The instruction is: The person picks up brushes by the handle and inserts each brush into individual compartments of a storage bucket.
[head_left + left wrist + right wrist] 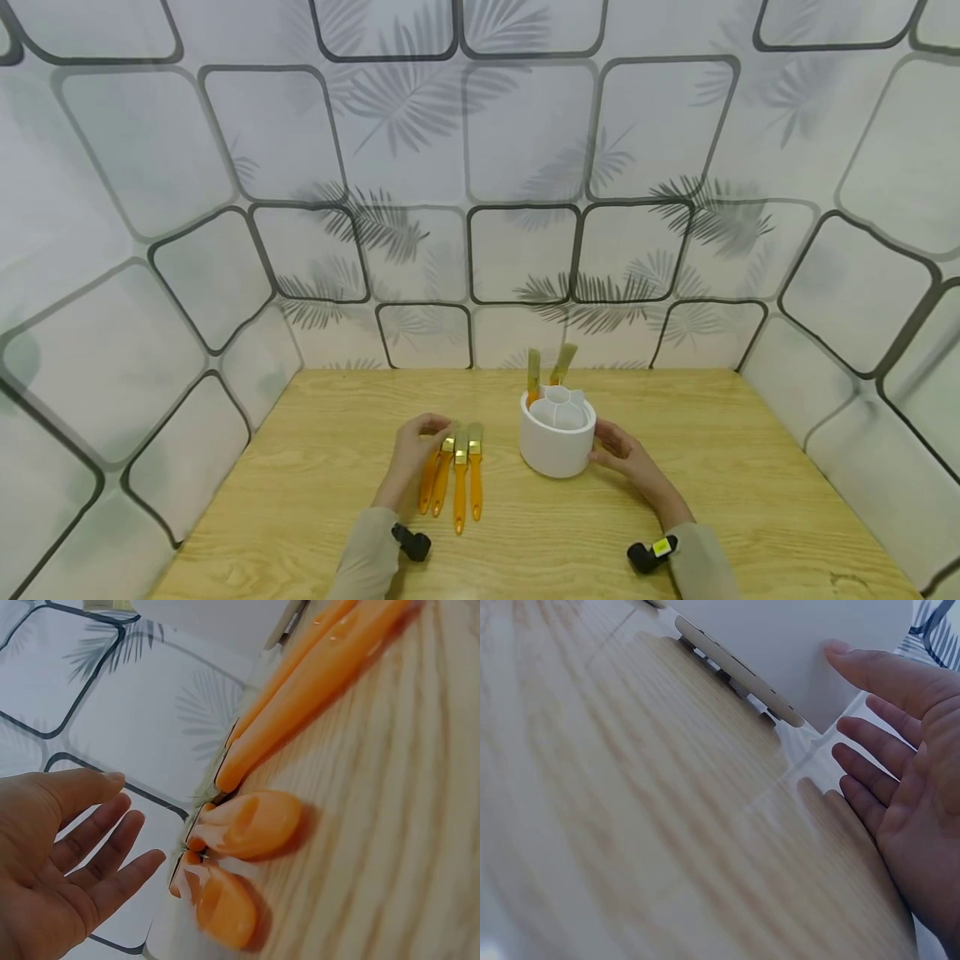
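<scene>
Several paintbrushes with orange handles and pale bristles lie side by side on the table, bristles pointing away. My left hand is at their left, beside the bristle ends. In the left wrist view its fingers are relaxed and hold nothing, apart from the orange handles. A round white divided holder stands upright to the right, with two brushes standing in it, bristles up. My right hand is at the holder's right side, fingers loosely extended. The right wrist view shows its thumb against or very near the white wall.
The wooden table meets patterned wall coverings at the back and both sides. A black camera is worn on the left wrist, and another on the right.
</scene>
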Demonstrator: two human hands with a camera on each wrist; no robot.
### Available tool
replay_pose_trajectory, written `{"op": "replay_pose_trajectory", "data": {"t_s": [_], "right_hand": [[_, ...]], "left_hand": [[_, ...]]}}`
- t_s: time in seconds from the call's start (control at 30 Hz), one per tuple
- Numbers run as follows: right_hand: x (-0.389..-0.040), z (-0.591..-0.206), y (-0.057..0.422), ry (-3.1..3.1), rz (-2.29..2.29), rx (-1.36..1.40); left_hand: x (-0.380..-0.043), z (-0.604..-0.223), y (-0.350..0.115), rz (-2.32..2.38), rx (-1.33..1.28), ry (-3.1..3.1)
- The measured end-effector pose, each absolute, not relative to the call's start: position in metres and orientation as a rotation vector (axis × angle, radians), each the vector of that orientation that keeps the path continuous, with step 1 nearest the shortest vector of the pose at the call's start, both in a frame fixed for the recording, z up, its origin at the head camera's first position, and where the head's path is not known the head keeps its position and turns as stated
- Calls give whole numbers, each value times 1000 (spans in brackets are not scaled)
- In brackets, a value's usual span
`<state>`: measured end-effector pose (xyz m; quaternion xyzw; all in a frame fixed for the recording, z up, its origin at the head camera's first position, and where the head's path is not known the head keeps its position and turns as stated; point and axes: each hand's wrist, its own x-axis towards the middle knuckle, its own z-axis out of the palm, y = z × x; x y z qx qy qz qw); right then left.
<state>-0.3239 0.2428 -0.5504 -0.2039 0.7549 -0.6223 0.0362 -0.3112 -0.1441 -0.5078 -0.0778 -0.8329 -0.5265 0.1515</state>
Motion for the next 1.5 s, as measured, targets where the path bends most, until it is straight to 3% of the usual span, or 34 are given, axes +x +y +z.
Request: {"op": "replay_pose_trajectory", "data": {"t_s": [1.5], "right_hand": [[-325, -552, 244, 2353, -1902, -609]], "left_hand": [[-307, -516, -164, -1571, -151, -2506]]}}
